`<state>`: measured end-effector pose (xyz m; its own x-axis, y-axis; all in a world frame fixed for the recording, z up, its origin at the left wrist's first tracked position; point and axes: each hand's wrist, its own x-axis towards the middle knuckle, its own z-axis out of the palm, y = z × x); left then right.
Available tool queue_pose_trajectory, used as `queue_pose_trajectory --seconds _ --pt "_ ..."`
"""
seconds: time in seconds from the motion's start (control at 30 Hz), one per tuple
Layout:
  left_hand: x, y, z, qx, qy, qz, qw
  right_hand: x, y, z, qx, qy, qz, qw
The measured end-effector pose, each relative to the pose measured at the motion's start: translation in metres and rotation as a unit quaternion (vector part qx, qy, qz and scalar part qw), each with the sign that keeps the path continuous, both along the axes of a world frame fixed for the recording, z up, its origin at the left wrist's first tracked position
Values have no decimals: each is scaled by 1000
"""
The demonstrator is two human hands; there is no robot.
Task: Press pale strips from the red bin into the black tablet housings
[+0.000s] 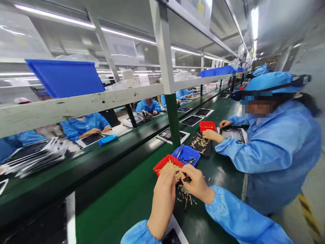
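My left hand [164, 195] is at the near side of a red bin [158, 165] heaped with small pale strips [170, 167]. Its fingers are bent together, and their tips are hidden behind the hand. Just to the right, my right hand [196, 181] is closed on a short black tool [187, 179] whose exact kind I cannot make out; its fingertips are at the bin's right edge. Loose pale bits [186, 195] lie on the dark surface below. Under my left wrist, a white-edged dark panel [175, 230] is partly visible.
A blue tray [194, 156] with dark pieces adjoins the red bin. Behind it stands a green post [173, 118]. At right, a co-worker in blue [274, 152] works beside a dark pad [200, 144] with pale strips and another red bin [207, 126]. A shelf [127, 95] runs overhead.
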<state>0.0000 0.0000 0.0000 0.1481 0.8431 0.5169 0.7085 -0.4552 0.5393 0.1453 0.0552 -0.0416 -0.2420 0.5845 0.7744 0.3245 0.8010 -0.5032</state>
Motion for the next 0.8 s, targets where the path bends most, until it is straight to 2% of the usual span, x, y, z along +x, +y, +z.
queue_pose_trajectory --seconds 0.13,0.23,0.3,0.4,0.5,0.6,0.63,0.7,0.8 --pt "2 -16 1 4 -25 -2 1000 -5 -13 4 1 -4 35 999" --pt "-8 -25 4 -29 -96 33 994 -10 -22 14 -28 22 72 997" --pt "-20 -29 8 -81 -164 55 982 -12 -28 23 -81 82 103 988" --pt "-41 -38 13 -160 -265 60 949 -16 -34 37 -173 219 163 946" --pt "-55 -53 14 -229 -389 38 892 -24 -39 42 -261 272 203 904" --pt "-58 -69 5 -286 -533 14 796 -36 -44 38 -340 251 254 870" --pt "-58 -73 1 -296 -571 12 765 -41 -46 36 -350 232 267 868" --pt "-56 -79 -10 -291 -620 16 728 -47 -53 33 -318 167 258 897" --pt "-55 -79 -26 -254 -647 23 719 -50 -63 32 -172 69 202 962"
